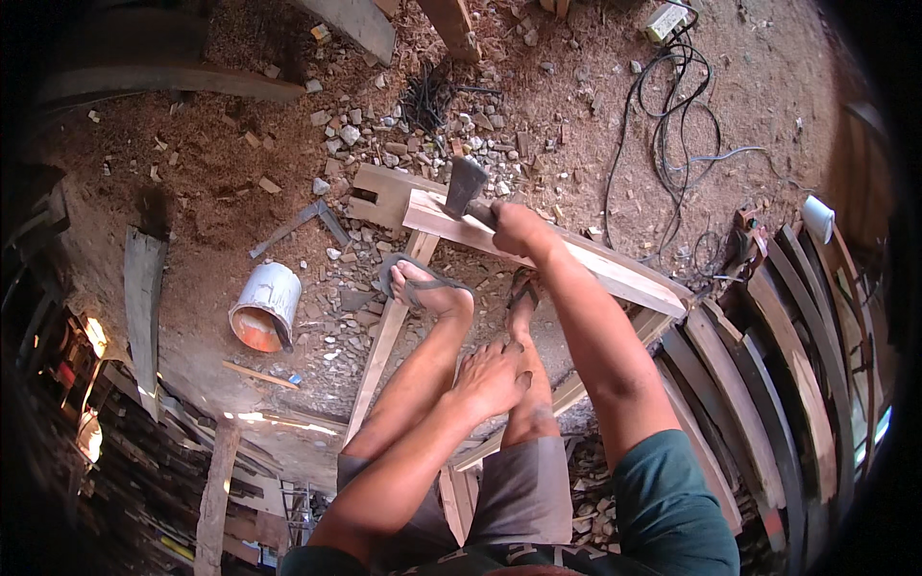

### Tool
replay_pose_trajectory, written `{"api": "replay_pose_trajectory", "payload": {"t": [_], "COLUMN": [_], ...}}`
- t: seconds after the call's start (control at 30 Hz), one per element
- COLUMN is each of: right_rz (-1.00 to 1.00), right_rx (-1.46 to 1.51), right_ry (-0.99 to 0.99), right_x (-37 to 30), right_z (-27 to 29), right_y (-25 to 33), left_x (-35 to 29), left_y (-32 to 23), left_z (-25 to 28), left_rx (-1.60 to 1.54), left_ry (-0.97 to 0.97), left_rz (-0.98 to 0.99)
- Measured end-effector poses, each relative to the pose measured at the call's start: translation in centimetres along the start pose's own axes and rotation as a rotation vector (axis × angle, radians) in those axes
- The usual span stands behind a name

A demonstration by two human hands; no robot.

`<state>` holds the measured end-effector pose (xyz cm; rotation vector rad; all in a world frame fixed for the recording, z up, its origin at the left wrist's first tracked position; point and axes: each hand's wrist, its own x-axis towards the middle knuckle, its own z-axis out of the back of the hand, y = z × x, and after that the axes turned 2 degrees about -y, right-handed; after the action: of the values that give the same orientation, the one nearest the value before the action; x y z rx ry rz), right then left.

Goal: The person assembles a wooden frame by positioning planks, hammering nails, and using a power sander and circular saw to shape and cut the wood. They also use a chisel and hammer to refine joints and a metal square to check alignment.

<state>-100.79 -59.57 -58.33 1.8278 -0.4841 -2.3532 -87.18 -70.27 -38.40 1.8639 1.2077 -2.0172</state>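
My right hand (519, 230) is wrapped round the handle of a hatchet (465, 184). Its dark metal head stands at the left end of a pale squared timber (615, 272), and I cannot tell if it touches the wood. Behind that timber lies a second board with a notch (384, 195) near its end. My left hand (490, 377) lies over my right shin with its fingers stretched out, holding nothing. A narrow wooden strip (382, 336) runs from beneath the timber toward my left knee. My sandalled left foot (427, 288) rests beside this strip.
A white bucket (269, 300) with an orange inside lies tipped at the left. Black cable (663, 115) coils on the ground at the far right, near a socket box (667, 23). Curved planks (740, 394) stand in a row at the right. Stones (351, 134) and wood chips litter the ground.
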Motion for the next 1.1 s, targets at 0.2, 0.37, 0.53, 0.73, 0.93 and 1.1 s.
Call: {"api": "replay_pose_trajectory", "payload": {"t": [0.2, 0.37, 0.53, 0.73, 0.93, 1.1], "right_rz": [-0.127, 0.078, -0.090, -0.042, -0.144, -0.145], "right_rx": [0.309, -0.075, 0.123, -0.186, 0.047, 0.307], "right_ry": [-0.497, -0.085, -0.041, -0.070, -0.066, -0.346], "right_x": [1.8, 0.4, 2.0, 4.1, 3.2, 4.7], "right_z": [2.7, -3.3, 3.5, -3.8, 5.5, -2.3], "right_y": [1.4, -0.2, 0.4, 0.3, 3.1, 0.9], "left_x": [-0.2, 0.3, 0.3, -0.2, -0.7, -0.4], "left_y": [-0.5, -2.4, -1.2, -3.0, -2.6, -3.5], "left_z": [0.1, 0.8, -0.9, -0.3, -0.9, -1.3], "left_rx": [-0.021, -0.065, -0.068, -0.060, -0.072, -0.089], "left_ry": [0.007, -0.014, -0.133, -0.076, -0.178, -0.114], "left_rz": [-0.036, -0.053, -0.101, -0.144, -0.139, -0.176]}}
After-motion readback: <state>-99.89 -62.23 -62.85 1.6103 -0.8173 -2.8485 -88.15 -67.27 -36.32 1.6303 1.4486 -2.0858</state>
